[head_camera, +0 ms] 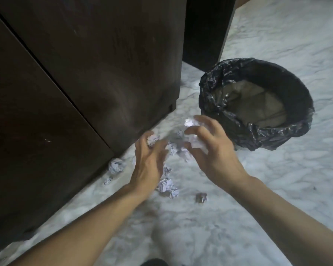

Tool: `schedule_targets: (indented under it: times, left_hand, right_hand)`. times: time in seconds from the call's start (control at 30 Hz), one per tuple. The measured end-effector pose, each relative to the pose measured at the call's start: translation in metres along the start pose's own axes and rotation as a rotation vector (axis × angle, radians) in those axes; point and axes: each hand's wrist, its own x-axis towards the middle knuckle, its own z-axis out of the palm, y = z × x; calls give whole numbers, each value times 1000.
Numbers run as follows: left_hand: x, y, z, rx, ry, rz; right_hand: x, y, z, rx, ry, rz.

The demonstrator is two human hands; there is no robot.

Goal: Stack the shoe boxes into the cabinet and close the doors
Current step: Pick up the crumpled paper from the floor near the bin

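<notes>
Head view: my right grip (206, 148) is curled around crumpled paper (192, 139) mid-frame, my left grip (149, 164) spread open, blurred. The cabinet (85, 73), doors closed, fills the upper left, cut off; its inside is hidden.

A single head-worn wide-angle camera looks steeply down and forward at a marble floor (277, 189), close above the person's two outstretched forearms. The dark cabinet (85, 73) fills the upper left of the view; a lined bin (256, 104) sits at upper right. Edges bend with lens distortion.
</notes>
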Motion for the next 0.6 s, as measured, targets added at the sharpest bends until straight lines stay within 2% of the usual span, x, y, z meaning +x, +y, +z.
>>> schedule_targets:
  times: [0.13,0.23,0.37,0.5,0.6]
  left_hand:
    - [84,65,-1,-73,133,135]
    - [136,107,9,-79,144,177]
    - [173,138,36,-140,41,104]
    - [180,147,57,-79,-202,-35]
    - [180,144,61,-118,-327,-78]
  right_hand:
    - [38,-1,-64,-83,261,47]
    - [55,25,-98,-136,344,115]
    - [61,70,-116,-102,337,309]
    - [62,93,-122,-49,252,480]
    - [59,104,-129,2,268,524]
